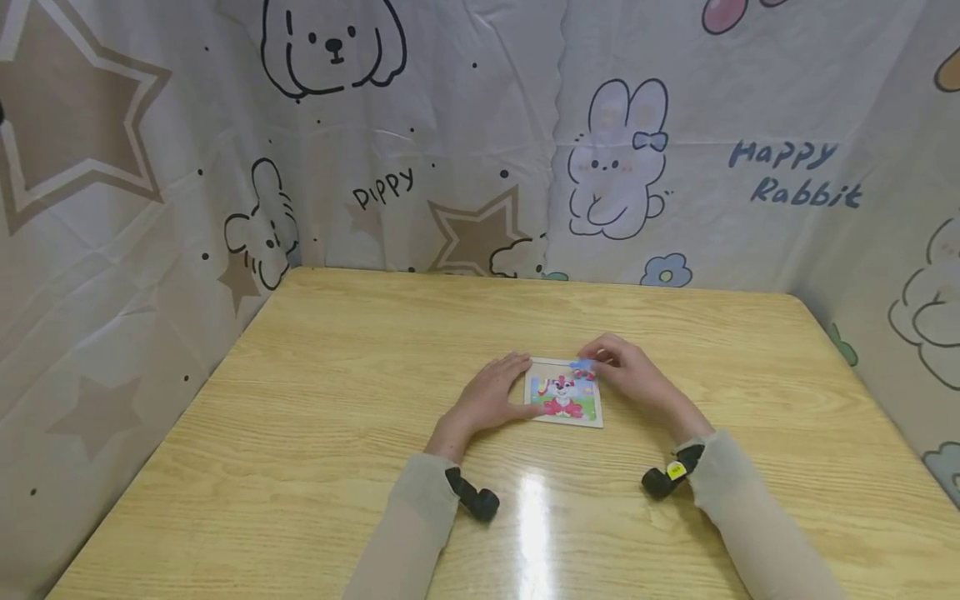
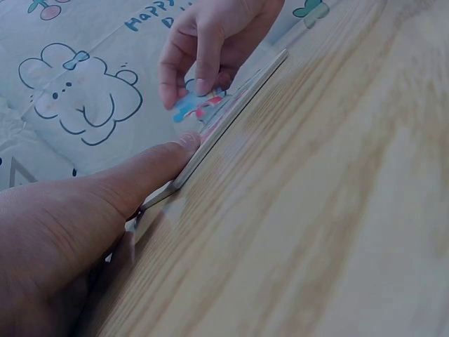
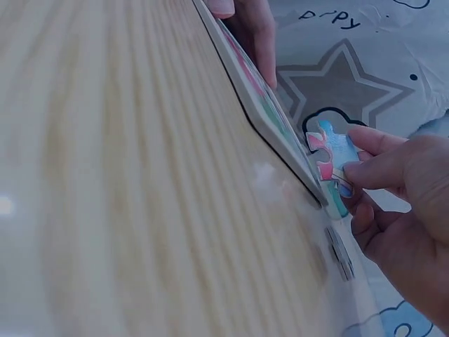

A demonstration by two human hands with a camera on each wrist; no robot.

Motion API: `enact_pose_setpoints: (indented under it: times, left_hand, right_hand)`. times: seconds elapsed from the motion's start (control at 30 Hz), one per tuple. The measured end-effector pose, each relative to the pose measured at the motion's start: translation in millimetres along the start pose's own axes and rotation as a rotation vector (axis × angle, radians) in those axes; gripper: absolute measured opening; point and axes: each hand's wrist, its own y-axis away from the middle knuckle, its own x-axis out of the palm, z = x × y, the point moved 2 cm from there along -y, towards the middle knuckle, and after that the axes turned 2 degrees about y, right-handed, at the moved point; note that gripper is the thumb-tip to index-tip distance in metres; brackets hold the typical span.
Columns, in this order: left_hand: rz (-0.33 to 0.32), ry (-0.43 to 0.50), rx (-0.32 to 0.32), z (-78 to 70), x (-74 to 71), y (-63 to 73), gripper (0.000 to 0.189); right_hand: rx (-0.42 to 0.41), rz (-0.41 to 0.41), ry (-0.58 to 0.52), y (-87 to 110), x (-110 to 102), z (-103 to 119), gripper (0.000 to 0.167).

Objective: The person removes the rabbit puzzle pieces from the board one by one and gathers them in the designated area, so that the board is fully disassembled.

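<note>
A small jigsaw puzzle board (image 1: 566, 422) with a pale frame lies on the table, showing a pink-and-white cartoon animal. Its upper left part is bare. My left hand (image 1: 491, 396) rests along the board's left side, fingers straight at the far corner and thumb (image 2: 158, 168) on the near edge. Over the board's far right corner, my right hand (image 1: 628, 372) pinches a blue-and-pink puzzle piece (image 3: 340, 154) between thumb and fingers. The piece is tilted up in both wrist views.
A thin flat piece (image 3: 340, 253) lies on the table just past the board, near the right hand. The wooden table (image 1: 337, 358) reaches back to a printed curtain (image 1: 465, 133). Black wrist cameras (image 1: 480, 502) sit on both wrists.
</note>
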Motion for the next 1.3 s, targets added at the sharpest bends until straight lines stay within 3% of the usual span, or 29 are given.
enact_pose_setpoints:
  times: [0.43,1.3]
  left_hand:
    - [-0.007,-0.007,0.008,0.0,0.9,-0.6,0.086]
    - [-0.004,-0.003,0.002,-2.0,-1.0,0.6,0.086]
  right_hand:
    - [0.069,-0.058,0.041,23.7,-22.5,-22.8,0.023]
    - [0.08,-0.118,0.123,50.5,-49.7,-47.8,0.022]
